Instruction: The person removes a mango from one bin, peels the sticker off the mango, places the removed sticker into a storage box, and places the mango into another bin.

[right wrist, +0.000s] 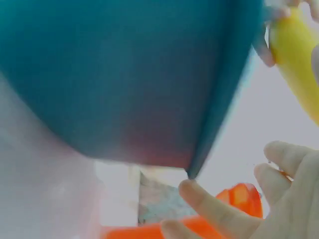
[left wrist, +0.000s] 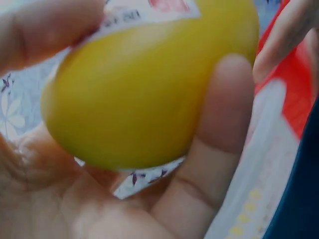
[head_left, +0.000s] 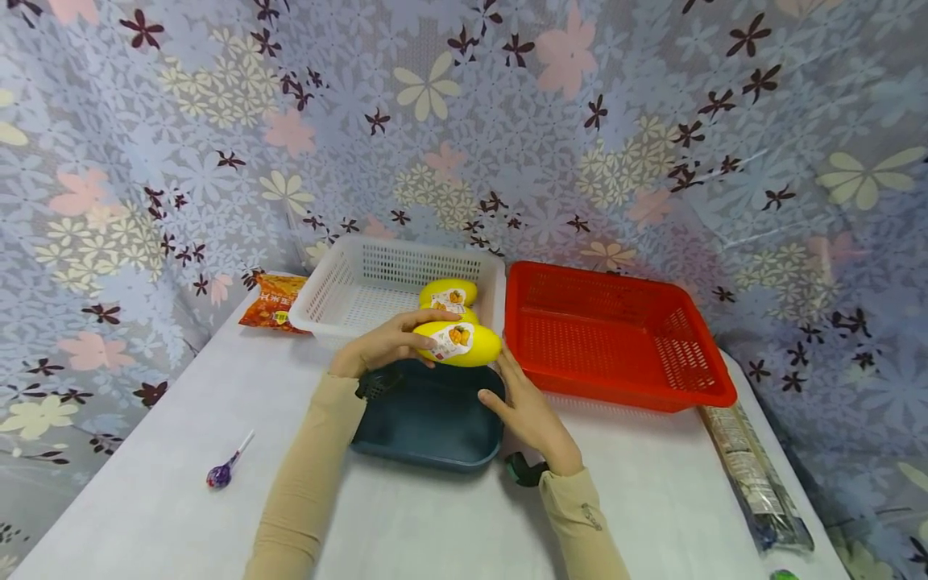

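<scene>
My left hand (head_left: 384,342) grips a yellow, melon-shaped item (head_left: 478,348) with a white label showing orange fruit, above the dark blue-green tub (head_left: 428,462). In the left wrist view, thumb and fingers (left wrist: 227,107) clasp its smooth yellow body. Beside its right end is my right hand (head_left: 535,419), fingers spread and the thumb apart. In the right wrist view those fingers (right wrist: 214,204) extend below the tub's corner, holding nothing; whether they touch the tub I cannot tell. Similar yellow items (head_left: 453,292) lie in the white basket (head_left: 406,251), partly hidden by the held one.
A red basket (head_left: 616,387) stands to the right of the white one. An orange snack bag (head_left: 271,302) lies at the left, with a purple-wrapped lollipop (head_left: 220,475) nearer me. Long clear packages (head_left: 750,475) lie along the right edge. Floral cloth (head_left: 464,145) hangs behind.
</scene>
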Motion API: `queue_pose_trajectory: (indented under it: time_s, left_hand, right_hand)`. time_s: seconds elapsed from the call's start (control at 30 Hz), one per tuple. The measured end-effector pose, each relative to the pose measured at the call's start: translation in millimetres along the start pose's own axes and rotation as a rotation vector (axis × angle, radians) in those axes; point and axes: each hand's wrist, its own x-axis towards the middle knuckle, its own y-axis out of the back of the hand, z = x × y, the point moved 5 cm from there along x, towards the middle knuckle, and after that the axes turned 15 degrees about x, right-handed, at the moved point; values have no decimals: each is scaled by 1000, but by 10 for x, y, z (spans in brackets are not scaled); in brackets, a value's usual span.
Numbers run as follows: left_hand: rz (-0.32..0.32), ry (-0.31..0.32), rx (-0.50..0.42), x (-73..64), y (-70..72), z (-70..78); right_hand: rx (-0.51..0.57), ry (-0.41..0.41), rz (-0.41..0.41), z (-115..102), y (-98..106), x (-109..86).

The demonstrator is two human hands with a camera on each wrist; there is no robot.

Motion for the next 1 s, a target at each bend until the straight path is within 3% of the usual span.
queue_pose_trajectory:
  time_s: [0.2,0.43,0.8,1.0]
  left_hand:
    - [-29,-58,-35,-108,-267,26]
    - [-23,-108,-23,-279,-568,37]
    - [-83,-156,103,-415,-1126,128]
    - [-65,-123,128,-433,-1406,122]
  right_hand:
    - [21,25,24,8,179,-179]
    - [-61,30,50,64,381,-489]
    - [-153,58,97,166,514,-754]
    - [-147,18,102,216,524,-874]
